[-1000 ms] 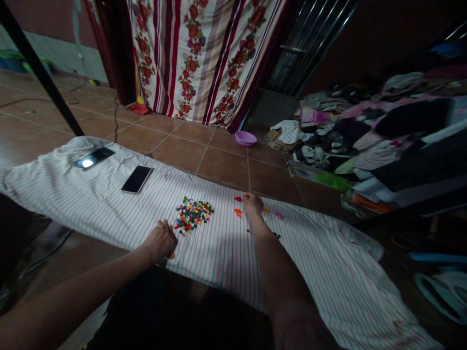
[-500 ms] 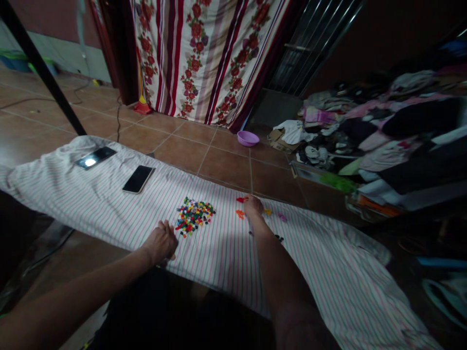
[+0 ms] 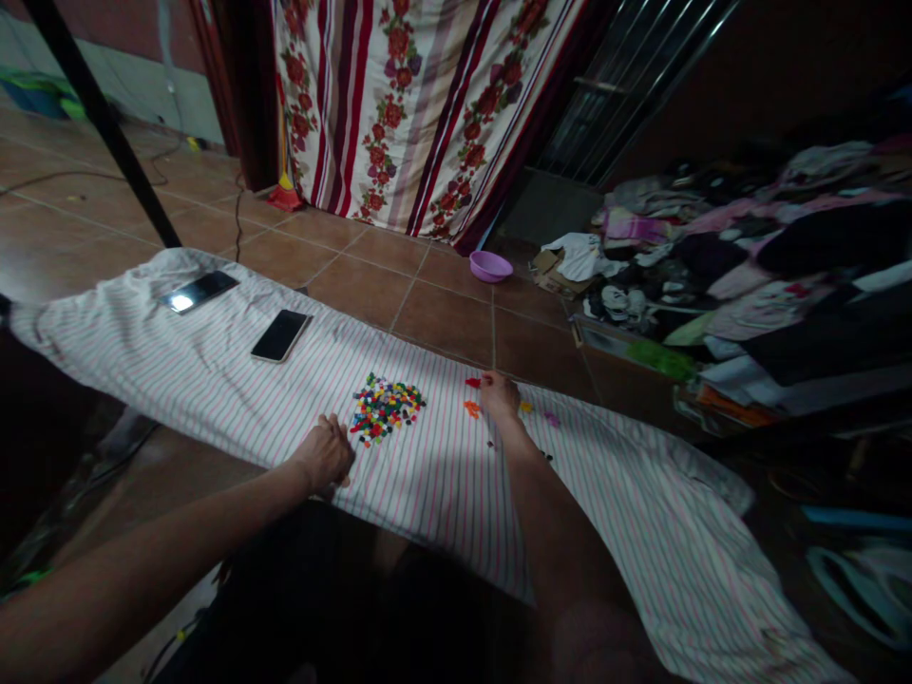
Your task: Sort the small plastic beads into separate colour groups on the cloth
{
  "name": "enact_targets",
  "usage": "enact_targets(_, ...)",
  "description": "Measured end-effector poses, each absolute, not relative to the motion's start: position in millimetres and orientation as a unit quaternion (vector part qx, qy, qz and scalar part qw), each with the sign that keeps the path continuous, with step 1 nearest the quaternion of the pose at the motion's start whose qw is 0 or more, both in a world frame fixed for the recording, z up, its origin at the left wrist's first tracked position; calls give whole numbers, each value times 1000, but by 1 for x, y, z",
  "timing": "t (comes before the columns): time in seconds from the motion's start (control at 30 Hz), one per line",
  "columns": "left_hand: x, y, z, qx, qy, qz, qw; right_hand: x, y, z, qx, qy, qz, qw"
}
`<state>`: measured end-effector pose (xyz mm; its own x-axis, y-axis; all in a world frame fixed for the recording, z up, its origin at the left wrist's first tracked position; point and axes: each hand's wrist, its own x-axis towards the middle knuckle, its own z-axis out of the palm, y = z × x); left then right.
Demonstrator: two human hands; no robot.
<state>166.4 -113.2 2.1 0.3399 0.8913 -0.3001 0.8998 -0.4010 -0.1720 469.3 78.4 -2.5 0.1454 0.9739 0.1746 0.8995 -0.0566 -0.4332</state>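
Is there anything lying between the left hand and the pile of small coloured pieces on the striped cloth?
Nothing visible does. The left hand rests on the striped cloth just beside the near-left edge of the pile of coloured pieces, with only bare cloth between them. The two phones lie far off to the left.

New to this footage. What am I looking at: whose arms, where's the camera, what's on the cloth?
No machine: a person's bare arms, filmed from a head-worn camera that looks down. The left hand rests curled on the striped cloth, beside a pile of small coloured pieces. The right hand reaches further out, among a few separate pieces, orange ones nearest. Whether either hand holds a piece is too small to tell. Two phones lie on the left end of the cloth.
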Motion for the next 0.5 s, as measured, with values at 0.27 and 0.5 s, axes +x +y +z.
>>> enact_targets(0.27, 167, -113, 7, 818, 546, -182, 15, 408, 21, -5, -606, -741, 102, 272)
enact_targets(0.5, 168, -110, 2, 810, 561, -166, 16, 358, -30, -28, -464, -806, 201, 307)
